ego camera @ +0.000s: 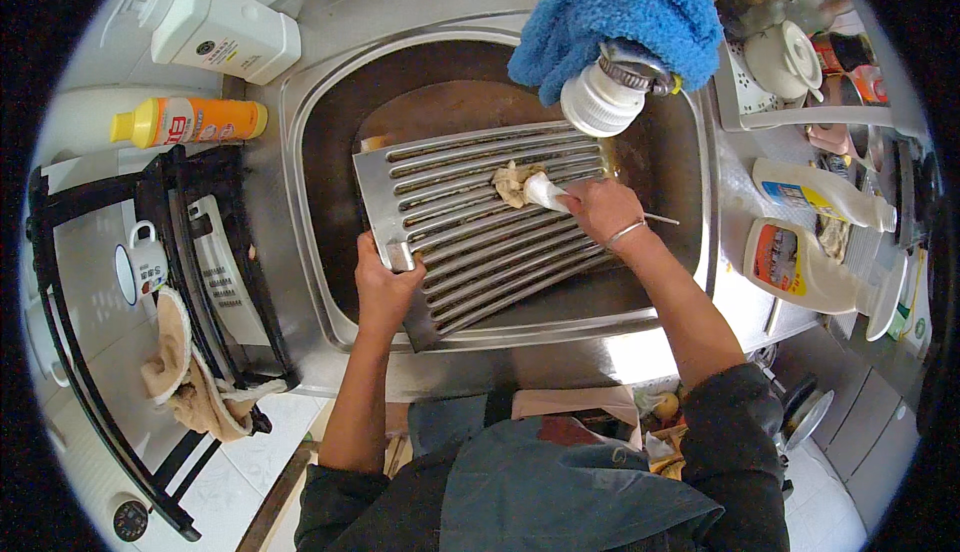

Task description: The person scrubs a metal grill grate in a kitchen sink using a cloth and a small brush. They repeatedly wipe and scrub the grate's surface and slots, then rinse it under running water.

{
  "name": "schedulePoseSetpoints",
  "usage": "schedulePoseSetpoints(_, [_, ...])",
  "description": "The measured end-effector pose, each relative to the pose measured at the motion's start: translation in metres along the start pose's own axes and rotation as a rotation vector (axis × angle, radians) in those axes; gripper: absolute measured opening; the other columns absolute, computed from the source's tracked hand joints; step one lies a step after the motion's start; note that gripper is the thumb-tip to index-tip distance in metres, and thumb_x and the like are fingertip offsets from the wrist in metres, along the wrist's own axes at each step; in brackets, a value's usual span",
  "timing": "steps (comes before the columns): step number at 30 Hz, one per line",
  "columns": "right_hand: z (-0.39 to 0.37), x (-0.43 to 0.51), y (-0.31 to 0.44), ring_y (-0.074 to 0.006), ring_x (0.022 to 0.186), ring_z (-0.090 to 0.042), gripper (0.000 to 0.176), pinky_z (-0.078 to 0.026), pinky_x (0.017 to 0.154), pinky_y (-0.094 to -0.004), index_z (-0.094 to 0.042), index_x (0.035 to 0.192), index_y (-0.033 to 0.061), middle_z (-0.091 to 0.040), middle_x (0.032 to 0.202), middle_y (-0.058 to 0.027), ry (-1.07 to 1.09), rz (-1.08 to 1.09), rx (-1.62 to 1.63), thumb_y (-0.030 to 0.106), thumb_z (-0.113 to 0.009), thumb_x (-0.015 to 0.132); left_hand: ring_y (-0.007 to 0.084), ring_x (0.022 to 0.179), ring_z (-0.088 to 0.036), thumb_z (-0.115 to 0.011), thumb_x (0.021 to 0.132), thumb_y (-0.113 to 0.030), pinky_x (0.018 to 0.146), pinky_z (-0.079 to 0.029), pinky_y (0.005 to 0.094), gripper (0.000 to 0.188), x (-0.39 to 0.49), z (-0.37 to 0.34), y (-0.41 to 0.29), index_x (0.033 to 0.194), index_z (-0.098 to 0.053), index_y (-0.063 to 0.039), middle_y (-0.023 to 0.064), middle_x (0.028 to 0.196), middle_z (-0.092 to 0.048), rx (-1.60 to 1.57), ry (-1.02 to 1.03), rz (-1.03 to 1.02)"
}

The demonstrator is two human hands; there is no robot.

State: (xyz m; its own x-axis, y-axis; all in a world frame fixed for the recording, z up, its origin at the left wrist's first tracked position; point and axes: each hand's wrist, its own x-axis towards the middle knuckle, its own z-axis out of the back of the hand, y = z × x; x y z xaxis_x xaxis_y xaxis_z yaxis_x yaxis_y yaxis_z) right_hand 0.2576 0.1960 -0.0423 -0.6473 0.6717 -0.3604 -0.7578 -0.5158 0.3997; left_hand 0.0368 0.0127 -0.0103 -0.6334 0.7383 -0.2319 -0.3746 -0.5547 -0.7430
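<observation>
A slotted metal range-hood filter (420, 315) lies tilted over a stainless steel sink (319, 312), its grooves stained brown. My left hand (386, 278) grips the filter's left edge beside a small metal latch. My right hand (609, 210) holds the white handle of a tool with a crumpled beige cloth (514, 183) at its end, which rests on the slats. A thin pale stick shows past the right side of my right hand. Above the filter hangs the white faucet nozzle (604, 101), with a blue towel (622, 4) wrapped around the fitting over it.
On the left stand a white pump bottle (225, 30), an orange bottle with a yellow cap (191, 120) and a black rack (161, 177) with an enamel mug (142, 270). Two cleaner bottles (814, 192) lie right of the sink, below a white teapot (784, 60).
</observation>
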Motion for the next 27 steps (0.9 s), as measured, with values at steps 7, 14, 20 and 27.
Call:
schedulePoseSetpoints(7, [0.011, 0.012, 0.006, -0.0303, 0.066, -0.06, 0.025, -0.048, 0.059, -0.0416, -0.06, 0.084, 0.012, -0.061, 0.074, -0.013, 0.085, 0.03, -0.143, 0.032, -0.045, 0.081, 0.0213, 0.077, -0.055, -0.069, 0.061, -0.007, 0.071, -0.043, 0.0304, 0.046, 0.003, 0.0, 0.0, 0.098, -0.043, -0.002, 0.0114, 0.086, -0.056, -0.032, 0.045, -0.028])
schedulePoseSetpoints(14, [0.024, 0.032, 0.042, -0.0257, 0.061, -0.06, 0.014, -0.048, 0.051, -0.0371, -0.057, 0.079, 0.0077, -0.06, 0.071, -0.0109, 0.096, 0.314, -0.306, 0.017, -0.048, 0.075, 0.0218, 0.076, -0.054, -0.071, 0.06, -0.008, 0.069, -0.043, 0.031, 0.046, 0.004, -0.001, -0.007, 0.095, -0.042, -0.002, 0.012, 0.086, -0.056, -0.078, 0.073, 0.044])
schedulePoseSetpoints(20, [0.029, 0.025, 0.12, -0.0257, 0.062, -0.06, 0.012, -0.048, 0.051, -0.0359, -0.056, 0.075, 0.004, -0.059, 0.069, -0.0143, -0.052, 0.597, -0.085, 0.011, -0.049, 0.069, 0.0242, 0.072, -0.056, -0.07, 0.063, -0.009, 0.066, -0.044, 0.0318, 0.043, 0.0, -0.001, -0.009, 0.093, -0.041, -0.001, 0.0141, 0.081, -0.057, 0.047, -0.026, 0.0])
schedulePoseSetpoints(27, [0.014, 0.03, 0.085, -0.0305, 0.069, -0.06, 0.015, -0.048, 0.059, -0.0425, -0.059, 0.084, 0.0111, -0.061, 0.073, -0.0127, 0.213, 0.26, 0.008, 0.015, -0.048, 0.074, 0.025, 0.069, -0.056, -0.07, 0.064, -0.01, 0.064, -0.044, 0.0327, 0.041, -0.006, -0.006, -0.011, 0.092, -0.041, -0.001, 0.014, 0.078, -0.056, 0.081, -0.022, 0.015])
